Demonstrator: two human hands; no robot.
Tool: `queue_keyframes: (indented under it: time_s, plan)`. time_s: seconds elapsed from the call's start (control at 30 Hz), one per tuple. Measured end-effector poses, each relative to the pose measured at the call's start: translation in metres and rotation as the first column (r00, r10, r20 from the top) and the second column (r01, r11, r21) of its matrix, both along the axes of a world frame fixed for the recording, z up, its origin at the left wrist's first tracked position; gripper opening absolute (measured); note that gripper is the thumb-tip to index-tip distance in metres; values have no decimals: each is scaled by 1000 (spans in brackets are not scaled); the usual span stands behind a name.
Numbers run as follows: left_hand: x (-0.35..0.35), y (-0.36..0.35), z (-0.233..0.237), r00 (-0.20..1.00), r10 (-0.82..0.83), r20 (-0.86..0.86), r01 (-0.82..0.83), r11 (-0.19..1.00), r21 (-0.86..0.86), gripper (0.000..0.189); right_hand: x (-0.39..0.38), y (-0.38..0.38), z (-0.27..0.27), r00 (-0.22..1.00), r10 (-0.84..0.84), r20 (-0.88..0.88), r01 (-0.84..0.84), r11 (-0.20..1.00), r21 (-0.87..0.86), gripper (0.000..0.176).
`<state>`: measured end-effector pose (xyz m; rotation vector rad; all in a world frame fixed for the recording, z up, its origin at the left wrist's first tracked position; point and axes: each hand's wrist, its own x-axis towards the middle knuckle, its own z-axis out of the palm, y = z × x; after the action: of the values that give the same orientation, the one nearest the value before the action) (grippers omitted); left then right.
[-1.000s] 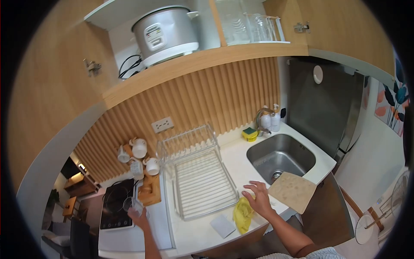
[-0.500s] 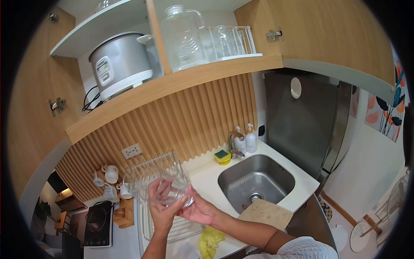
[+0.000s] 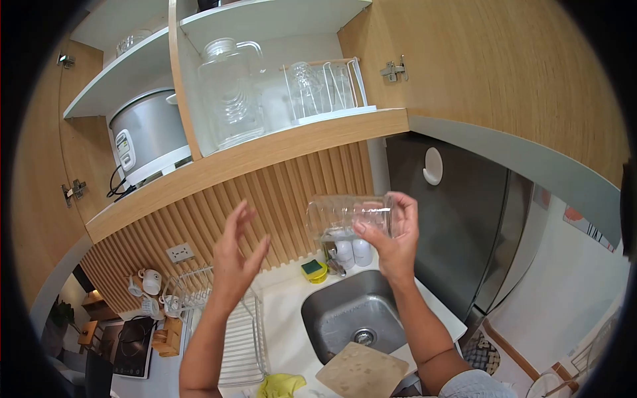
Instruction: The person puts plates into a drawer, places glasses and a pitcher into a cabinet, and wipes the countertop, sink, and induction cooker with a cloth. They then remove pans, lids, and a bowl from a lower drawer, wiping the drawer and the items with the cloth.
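A clear drinking glass (image 3: 345, 213) lies sideways in the air above the sink, its mouth toward the left. My right hand (image 3: 391, 232) is wrapped round the glass's base end. Off to the left, my left hand (image 3: 237, 255) is raised with thumb and fingers apart, holding nothing. Overhead, inside the open cabinet, a glass rack (image 3: 325, 89) holds upside-down glasses beside a large clear glass jug (image 3: 232, 93). Below my left hand stands a metal dish rack (image 3: 235, 338).
A steel sink (image 3: 318, 331) sits ahead, with a beige board (image 3: 361, 371) at its near edge. Near it are a sponge (image 3: 313, 269), a yellow cloth (image 3: 280, 385) and soap bottles (image 3: 361, 252). The cabinet shelf edge (image 3: 265, 166) juts out above; a rice cooker (image 3: 149, 132) stands left.
The glass has moved up and right in my right hand, away from the dish rack. My left hand has let go of it and opened. The view has tilted upward and right.
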<state>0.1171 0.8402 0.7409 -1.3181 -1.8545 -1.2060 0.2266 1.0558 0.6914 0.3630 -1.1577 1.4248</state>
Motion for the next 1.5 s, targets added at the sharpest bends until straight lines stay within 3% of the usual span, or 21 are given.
queue_keyframes:
  time_s: [0.03, 0.1, 0.27, 0.33, 0.43, 0.5, 0.53, 0.6, 0.67, 0.73, 0.9, 1.0, 1.17, 1.33, 1.5]
  plan:
    - [-4, 12, 14, 1000, 0, -5, 0, 1000, 5, 64, 2, 8, 10, 1000, 0, -5, 0, 1000, 5, 60]
    - [-14, 34, 41, 914, 89, -396, -73, 996, 55, 49, 6, 19, 30, 988, -130, -83, 134, 990, 51, 62]
    - [-45, 102, 103, 885, -42, -463, 65, 997, 34, 40, -6, 54, 77, 938, -227, -261, 238, 971, 13, 64]
    - [-65, 130, 125, 884, -70, -463, 97, 995, 35, 39, -15, 71, 100, 876, -340, -341, 348, 937, -41, 64]
    - [-91, 165, 159, 912, 47, -408, -18, 997, 74, 41, -33, 93, 139, 783, -463, -415, 477, 876, -77, 66]
    - [-104, 183, 185, 953, 181, -244, -150, 979, 141, 52, -47, 104, 166, 770, -476, -424, 505, 862, -51, 65]
    - [-111, 191, 195, 952, 182, -246, -151, 979, 139, 52, -54, 108, 178, 759, -494, -424, 533, 846, -30, 65]
    - [-123, 205, 215, 970, 227, -86, -204, 953, 224, 62, -67, 115, 204, 758, -505, -411, 555, 832, 1, 67]
    - [-131, 219, 224, 965, 256, -52, -242, 952, 187, 69, -80, 127, 225, 758, -522, -392, 578, 815, 33, 69]
    - [-142, 235, 235, 959, 281, -23, -274, 948, 159, 76, -90, 142, 252, 637, -713, -294, 759, 647, 73, 76]
    - [-163, 262, 235, 962, 238, 135, -255, 958, 129, 99, -114, 165, 304, 604, -780, -163, 797, 583, 158, 81]
    - [-170, 267, 230, 970, 197, 143, -215, 969, 120, 96, -125, 170, 324, 613, -781, -118, 782, 578, 234, 82]
    - [-172, 268, 226, 965, 188, 182, -208, 973, 101, 97, -146, 181, 345, 528, -849, -33, 783, 471, 405, 86]
    - [-180, 265, 230, 954, 144, 262, -161, 986, 48, 90, -160, 190, 352, 560, -828, 7, 716, 488, 499, 87]
    - [-182, 265, 231, 969, 164, 182, -169, 986, 7, 80, -177, 196, 358, 552, -832, 58, 674, 486, 557, 87]
